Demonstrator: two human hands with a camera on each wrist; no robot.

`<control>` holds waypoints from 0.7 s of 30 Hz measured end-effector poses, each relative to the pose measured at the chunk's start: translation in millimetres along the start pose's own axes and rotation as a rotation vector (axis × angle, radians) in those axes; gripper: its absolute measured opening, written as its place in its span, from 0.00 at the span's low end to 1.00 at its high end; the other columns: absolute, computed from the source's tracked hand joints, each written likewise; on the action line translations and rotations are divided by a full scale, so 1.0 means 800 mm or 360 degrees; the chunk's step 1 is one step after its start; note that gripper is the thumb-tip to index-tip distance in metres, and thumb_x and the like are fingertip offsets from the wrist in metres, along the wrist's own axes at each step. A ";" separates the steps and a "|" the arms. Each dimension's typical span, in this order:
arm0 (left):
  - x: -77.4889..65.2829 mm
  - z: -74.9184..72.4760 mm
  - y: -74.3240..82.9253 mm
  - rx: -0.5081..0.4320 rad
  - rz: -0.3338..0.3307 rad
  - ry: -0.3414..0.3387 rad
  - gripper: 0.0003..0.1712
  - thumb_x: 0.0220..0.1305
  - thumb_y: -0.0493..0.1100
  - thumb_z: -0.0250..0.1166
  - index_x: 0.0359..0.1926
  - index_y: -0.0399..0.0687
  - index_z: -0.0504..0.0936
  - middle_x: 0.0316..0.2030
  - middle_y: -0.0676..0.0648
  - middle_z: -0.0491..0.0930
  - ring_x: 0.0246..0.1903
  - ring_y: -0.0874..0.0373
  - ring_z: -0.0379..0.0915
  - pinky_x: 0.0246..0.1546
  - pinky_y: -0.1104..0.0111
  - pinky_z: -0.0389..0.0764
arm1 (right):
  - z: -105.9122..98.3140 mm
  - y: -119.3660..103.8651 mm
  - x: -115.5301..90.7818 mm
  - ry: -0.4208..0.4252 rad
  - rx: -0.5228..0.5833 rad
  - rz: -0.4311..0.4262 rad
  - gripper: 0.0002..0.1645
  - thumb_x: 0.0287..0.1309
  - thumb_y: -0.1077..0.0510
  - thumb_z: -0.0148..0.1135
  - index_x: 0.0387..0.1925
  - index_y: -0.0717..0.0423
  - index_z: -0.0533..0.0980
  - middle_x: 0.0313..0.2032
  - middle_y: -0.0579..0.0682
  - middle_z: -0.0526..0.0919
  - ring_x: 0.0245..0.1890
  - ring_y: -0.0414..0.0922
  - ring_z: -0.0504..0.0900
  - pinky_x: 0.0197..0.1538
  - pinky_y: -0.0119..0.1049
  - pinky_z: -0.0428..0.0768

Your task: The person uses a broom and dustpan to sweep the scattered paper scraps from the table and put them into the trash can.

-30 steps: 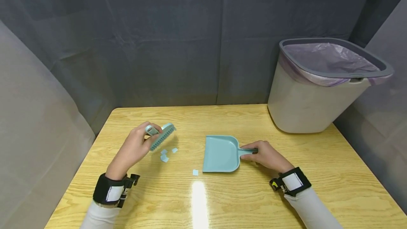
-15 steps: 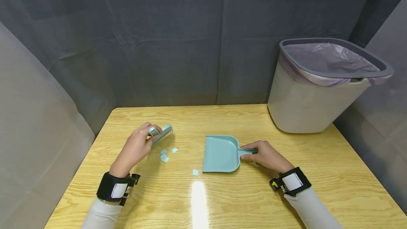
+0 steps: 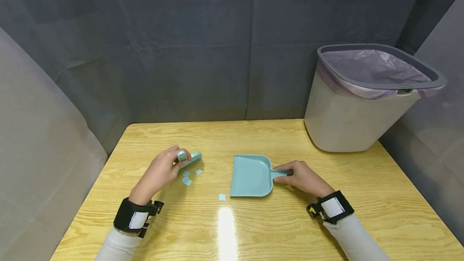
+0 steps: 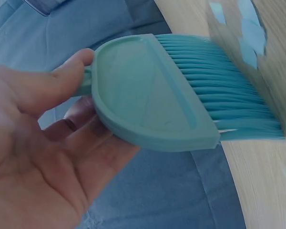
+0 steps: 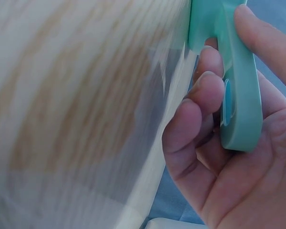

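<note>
1. The left hand (image 3: 159, 170) pinches the handle of the brush (image 3: 196, 157) between its thumb and its curled fingers. Since one second ago, this hand has come down, and a little to the near and right side.

2. The brush has come with it. Earlier the row of bristles was showing well above the pieces; now it is low, just at the far side of the group of paper pieces (image 3: 187, 181). Whether the bristle tips touch the surface (image 3: 279, 228), I cannot tell.

3. These three pieces lie together, and a fourth piece (image 3: 198, 171) lies just to their right. All of them stayed in place. For the work, I judge that the brush is now better placed beside the pieces, but no piece has been moved by it.

4. More to the right and near, a lone piece (image 3: 222, 197) lies just left of the dustpan, apart from the group, also unchanged.

5. The dustpan (image 3: 251, 175) rests flat with its wide edge toward the left, and nothing is seen in it.

6. The right hand (image 3: 306, 178) pinches the dustpan's handle and has not moved, so the pan seems steady.
</note>
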State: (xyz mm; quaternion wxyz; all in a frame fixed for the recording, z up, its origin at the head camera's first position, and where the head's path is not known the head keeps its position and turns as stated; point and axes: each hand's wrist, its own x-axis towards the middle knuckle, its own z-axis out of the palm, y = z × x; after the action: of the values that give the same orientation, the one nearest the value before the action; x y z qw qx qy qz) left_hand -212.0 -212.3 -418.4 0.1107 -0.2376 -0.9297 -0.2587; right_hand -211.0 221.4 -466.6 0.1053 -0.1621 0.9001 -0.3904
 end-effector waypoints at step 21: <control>-0.003 0.003 0.046 -0.0146 0.0057 -0.0213 0.08 0.66 0.32 0.71 0.37 0.49 0.82 0.30 0.56 0.72 0.29 0.61 0.67 0.30 0.69 0.73 | 0.000 0.004 0.001 0.0011 -0.0074 -0.0055 0.23 0.62 0.47 0.74 0.54 0.54 0.86 0.54 0.52 0.87 0.55 0.49 0.84 0.54 0.48 0.83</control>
State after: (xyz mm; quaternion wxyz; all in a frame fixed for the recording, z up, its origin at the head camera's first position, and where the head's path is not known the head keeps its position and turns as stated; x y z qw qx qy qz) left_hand -191.5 -184.6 -405.3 0.0418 -0.2760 -0.9177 -0.2826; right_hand -212.4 223.0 -468.8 0.0916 -0.1786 0.9063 -0.3718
